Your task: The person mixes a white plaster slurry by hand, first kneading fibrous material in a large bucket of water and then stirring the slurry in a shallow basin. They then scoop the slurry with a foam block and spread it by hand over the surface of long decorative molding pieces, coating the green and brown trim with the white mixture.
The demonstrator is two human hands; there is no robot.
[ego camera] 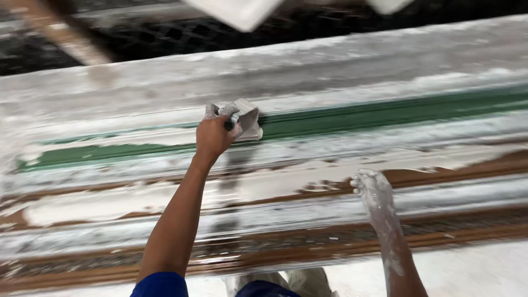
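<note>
My left hand (213,135) grips a small plaster-caked scraper (246,118) and presses it on the green groove (385,113) of a long moulding form (308,66) smeared with wet white plaster. My right hand (372,184), coated in white plaster, rests with fingers bent on a lower brown ridge (440,170) of the same form and holds nothing. Both forearms reach up from the bottom edge of the view.
The form spans the whole width, tilted slightly. Its near edge shows brown wood with plaster drips (308,247). Dark mesh (165,36) and a wooden bar (66,33) lie beyond the far edge. A white slab corner (236,11) pokes in at the top.
</note>
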